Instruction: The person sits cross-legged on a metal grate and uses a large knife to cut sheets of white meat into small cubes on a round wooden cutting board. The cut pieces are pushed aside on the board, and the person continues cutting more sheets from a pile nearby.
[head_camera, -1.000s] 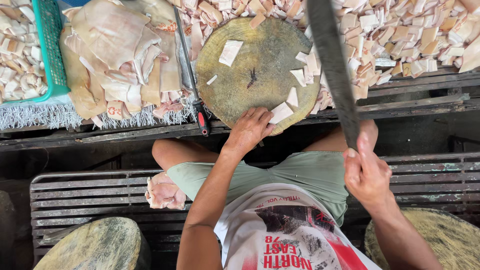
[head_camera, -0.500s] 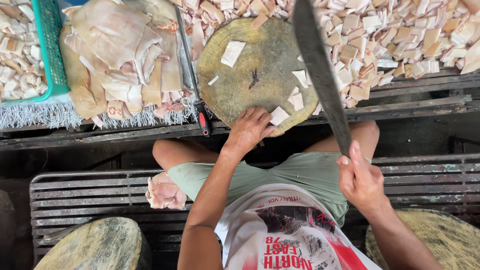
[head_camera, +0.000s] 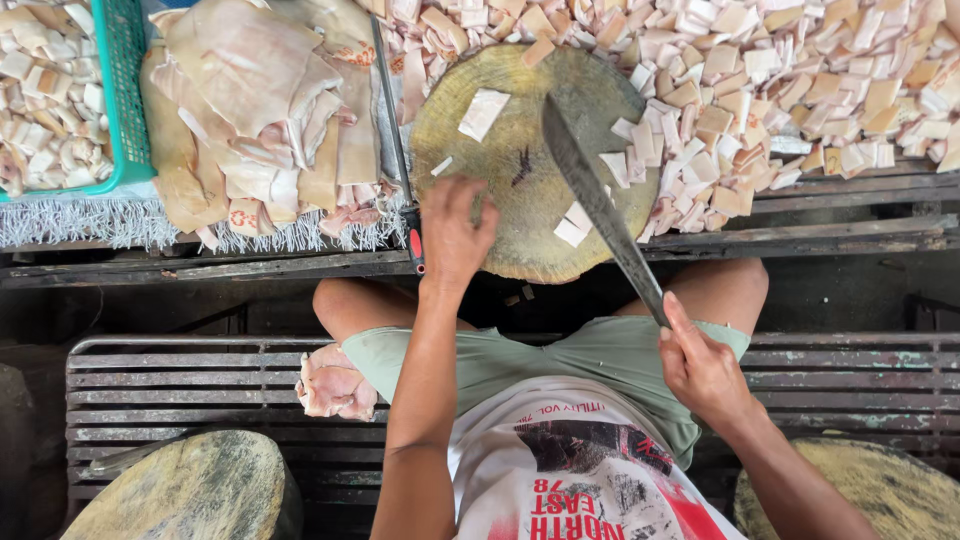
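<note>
Head view: at centre right, the right hand (head_camera: 705, 370) is wrapped round the handle of a long dark steel cleaver (head_camera: 600, 205), its blade angled over the round wooden chopping block (head_camera: 520, 190) at upper centre. The tool looks heavy, rigid and possibly greasy, best gripped at the handle. The left hand (head_camera: 455, 235), fingers loosely spread and holding nothing, rests on the block's near edge.

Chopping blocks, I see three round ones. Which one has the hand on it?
The middle chopping block, up on the bench. The left hand rests on its near edge and the long knife lies across it. The two lower blocks sit untouched.
</note>
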